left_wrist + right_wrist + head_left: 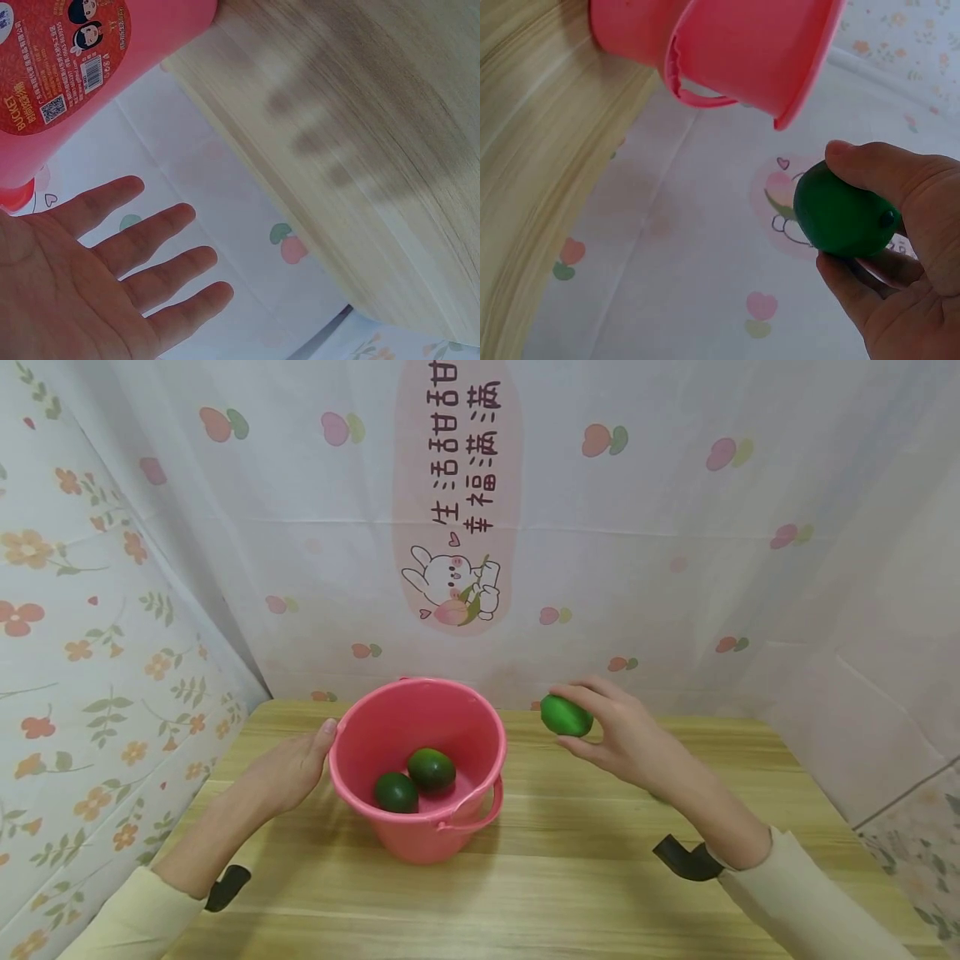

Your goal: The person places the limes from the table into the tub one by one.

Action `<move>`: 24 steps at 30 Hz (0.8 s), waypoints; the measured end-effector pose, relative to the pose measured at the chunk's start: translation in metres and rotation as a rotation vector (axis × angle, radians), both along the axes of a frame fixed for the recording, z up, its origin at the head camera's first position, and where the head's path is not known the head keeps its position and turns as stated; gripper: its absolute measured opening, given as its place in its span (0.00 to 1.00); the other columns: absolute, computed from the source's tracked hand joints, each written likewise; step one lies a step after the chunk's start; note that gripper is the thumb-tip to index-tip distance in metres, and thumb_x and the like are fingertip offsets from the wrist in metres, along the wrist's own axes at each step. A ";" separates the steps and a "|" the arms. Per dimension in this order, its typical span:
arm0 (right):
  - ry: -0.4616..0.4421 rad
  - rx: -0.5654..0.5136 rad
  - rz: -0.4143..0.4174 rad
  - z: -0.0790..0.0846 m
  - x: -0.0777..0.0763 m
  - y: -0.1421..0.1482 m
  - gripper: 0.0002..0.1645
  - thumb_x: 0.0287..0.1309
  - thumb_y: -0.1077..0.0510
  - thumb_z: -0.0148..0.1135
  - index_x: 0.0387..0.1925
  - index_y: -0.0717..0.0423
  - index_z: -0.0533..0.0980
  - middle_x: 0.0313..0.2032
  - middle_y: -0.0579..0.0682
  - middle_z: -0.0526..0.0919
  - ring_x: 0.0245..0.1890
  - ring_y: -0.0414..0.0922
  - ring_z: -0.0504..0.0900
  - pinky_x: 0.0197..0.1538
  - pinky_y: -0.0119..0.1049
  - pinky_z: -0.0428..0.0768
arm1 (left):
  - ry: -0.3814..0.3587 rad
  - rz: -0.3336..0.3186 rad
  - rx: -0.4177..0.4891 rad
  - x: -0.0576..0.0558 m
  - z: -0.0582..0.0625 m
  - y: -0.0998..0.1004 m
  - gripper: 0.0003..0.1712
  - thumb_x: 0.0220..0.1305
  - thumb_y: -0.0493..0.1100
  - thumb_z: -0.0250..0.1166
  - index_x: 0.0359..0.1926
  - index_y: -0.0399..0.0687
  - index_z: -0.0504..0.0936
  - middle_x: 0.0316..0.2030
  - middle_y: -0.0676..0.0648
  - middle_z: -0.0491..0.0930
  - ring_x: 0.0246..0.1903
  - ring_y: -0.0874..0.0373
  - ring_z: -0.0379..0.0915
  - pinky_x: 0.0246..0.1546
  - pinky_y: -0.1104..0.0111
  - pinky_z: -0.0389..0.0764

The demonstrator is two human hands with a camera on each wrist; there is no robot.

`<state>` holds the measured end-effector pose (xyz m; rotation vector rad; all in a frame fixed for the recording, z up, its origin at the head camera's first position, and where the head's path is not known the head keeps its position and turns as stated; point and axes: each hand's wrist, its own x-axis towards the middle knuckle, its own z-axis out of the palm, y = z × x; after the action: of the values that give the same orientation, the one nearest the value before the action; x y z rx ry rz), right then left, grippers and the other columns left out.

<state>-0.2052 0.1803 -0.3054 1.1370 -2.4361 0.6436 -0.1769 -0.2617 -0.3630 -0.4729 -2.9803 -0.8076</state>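
A pink bucket [420,839] stands upright on the table, with two green limes [432,771] side by side in its bottom. My left hand [296,768] is at the bucket's left side, thumb at the rim. In the left wrist view its fingers [161,236] extend straight and spread beside the bucket wall. To the right of the bucket, my right hand [611,727] holds another lime [564,717] in the air between thumb and fingers. The right wrist view shows this lime [844,214] pinched at its sides, close to the bucket's rim.
The bucket's handle [487,814] hangs down on its right side. A small bit of something green [660,797] shows on the wooden table [555,893], mostly hidden behind my right forearm. A printed curtain [645,543] hangs behind the table's back edge, and a flowered one on the left.
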 end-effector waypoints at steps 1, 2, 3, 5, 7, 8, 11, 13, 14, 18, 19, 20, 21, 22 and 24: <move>0.000 -0.002 0.001 0.001 0.000 -0.001 0.37 0.47 0.63 0.82 0.61 0.60 0.78 0.54 0.54 0.79 0.47 0.49 0.81 0.44 0.41 0.86 | -0.003 0.000 -0.001 0.000 0.000 0.000 0.39 0.83 0.58 0.26 0.71 0.39 0.72 0.65 0.36 0.73 0.65 0.36 0.67 0.64 0.40 0.65; 0.002 -0.003 0.005 0.002 0.000 -0.003 0.37 0.47 0.63 0.82 0.61 0.60 0.78 0.54 0.54 0.79 0.47 0.49 0.81 0.44 0.41 0.86 | -0.004 0.001 -0.002 -0.001 0.000 0.000 0.39 0.83 0.58 0.26 0.70 0.39 0.72 0.65 0.36 0.73 0.65 0.36 0.67 0.64 0.40 0.65; 0.003 -0.006 0.009 0.003 0.000 -0.004 0.37 0.48 0.62 0.82 0.61 0.60 0.78 0.54 0.55 0.79 0.47 0.49 0.81 0.45 0.41 0.86 | -0.005 0.003 -0.003 -0.001 0.000 0.000 0.39 0.83 0.58 0.26 0.70 0.39 0.73 0.65 0.36 0.73 0.65 0.36 0.67 0.64 0.40 0.65; 0.010 -0.006 0.017 0.005 0.000 -0.008 0.37 0.48 0.62 0.82 0.61 0.60 0.77 0.54 0.55 0.79 0.46 0.49 0.81 0.44 0.41 0.86 | -0.008 0.004 -0.005 -0.002 0.000 0.001 0.40 0.83 0.58 0.26 0.70 0.39 0.73 0.65 0.36 0.73 0.65 0.36 0.67 0.64 0.40 0.65; 0.012 -0.007 0.025 0.007 0.001 -0.012 0.37 0.48 0.62 0.82 0.61 0.60 0.77 0.54 0.55 0.78 0.47 0.49 0.81 0.45 0.41 0.86 | -0.009 0.003 -0.010 -0.002 0.001 0.000 0.40 0.83 0.58 0.25 0.71 0.39 0.72 0.65 0.36 0.73 0.65 0.36 0.67 0.64 0.40 0.65; 0.012 -0.008 0.030 0.008 0.001 -0.014 0.37 0.48 0.62 0.82 0.61 0.60 0.77 0.54 0.56 0.78 0.47 0.49 0.81 0.45 0.41 0.86 | -0.007 0.003 -0.012 -0.002 0.001 0.001 0.40 0.83 0.58 0.25 0.70 0.38 0.72 0.65 0.36 0.73 0.65 0.36 0.66 0.65 0.40 0.65; 0.017 -0.013 0.043 0.010 0.001 -0.019 0.37 0.49 0.62 0.82 0.61 0.60 0.77 0.54 0.55 0.78 0.48 0.49 0.81 0.46 0.40 0.86 | -0.011 0.003 -0.017 -0.002 0.001 0.001 0.41 0.83 0.58 0.25 0.71 0.38 0.71 0.66 0.35 0.72 0.66 0.35 0.66 0.65 0.40 0.65; 0.015 -0.017 0.050 0.011 0.002 -0.022 0.37 0.49 0.61 0.82 0.61 0.59 0.77 0.54 0.55 0.78 0.48 0.49 0.80 0.46 0.40 0.85 | -0.018 0.008 -0.018 -0.002 0.001 0.001 0.41 0.83 0.59 0.25 0.71 0.38 0.71 0.66 0.35 0.72 0.66 0.35 0.66 0.64 0.39 0.64; 0.013 -0.018 0.051 0.011 0.002 -0.024 0.37 0.49 0.61 0.82 0.62 0.59 0.77 0.54 0.55 0.78 0.48 0.49 0.80 0.46 0.40 0.85 | -0.023 0.011 -0.016 -0.002 0.001 0.001 0.41 0.83 0.59 0.25 0.71 0.38 0.71 0.66 0.35 0.72 0.66 0.35 0.66 0.64 0.39 0.64; 0.002 -0.019 0.059 0.014 0.003 -0.030 0.37 0.50 0.60 0.81 0.62 0.58 0.77 0.55 0.54 0.78 0.50 0.49 0.79 0.47 0.41 0.85 | -0.034 0.017 -0.014 -0.001 0.000 0.001 0.41 0.82 0.60 0.25 0.71 0.38 0.71 0.66 0.35 0.72 0.66 0.35 0.66 0.64 0.38 0.64; 0.000 -0.019 0.061 0.014 0.003 -0.032 0.37 0.50 0.60 0.81 0.63 0.58 0.77 0.56 0.54 0.78 0.51 0.49 0.79 0.47 0.41 0.85 | -0.034 0.018 -0.014 -0.001 0.000 0.001 0.41 0.82 0.60 0.25 0.71 0.38 0.71 0.66 0.35 0.72 0.66 0.35 0.66 0.64 0.38 0.64; -0.002 -0.021 0.064 0.015 0.003 -0.033 0.38 0.50 0.60 0.81 0.63 0.58 0.77 0.56 0.54 0.78 0.51 0.49 0.79 0.47 0.40 0.85 | -0.033 0.018 -0.015 -0.001 0.000 0.001 0.41 0.83 0.60 0.25 0.71 0.38 0.71 0.66 0.35 0.72 0.66 0.35 0.66 0.64 0.38 0.64; -0.004 -0.024 0.068 0.016 0.003 -0.035 0.38 0.50 0.60 0.81 0.63 0.58 0.77 0.56 0.55 0.78 0.51 0.49 0.78 0.47 0.40 0.85 | -0.031 0.017 -0.016 -0.001 0.000 0.001 0.41 0.83 0.60 0.25 0.71 0.38 0.71 0.66 0.35 0.72 0.66 0.35 0.66 0.64 0.38 0.64; -0.007 -0.028 0.072 0.016 0.003 -0.037 0.38 0.50 0.60 0.82 0.63 0.58 0.77 0.56 0.55 0.78 0.52 0.49 0.78 0.47 0.40 0.85 | -0.031 0.018 -0.017 -0.001 0.000 0.001 0.41 0.83 0.60 0.25 0.71 0.38 0.71 0.66 0.35 0.72 0.66 0.35 0.65 0.64 0.38 0.64; -0.015 -0.034 0.078 0.017 0.004 -0.041 0.38 0.50 0.59 0.82 0.63 0.57 0.77 0.56 0.54 0.78 0.53 0.49 0.77 0.47 0.39 0.85 | -0.028 0.017 -0.018 0.000 0.000 0.001 0.41 0.83 0.59 0.25 0.71 0.38 0.71 0.66 0.35 0.72 0.66 0.35 0.65 0.64 0.38 0.64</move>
<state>-0.2016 0.1391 -0.2880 1.2234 -2.3940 0.7171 -0.1770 -0.2605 -0.3633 -0.4402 -3.0157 -0.7933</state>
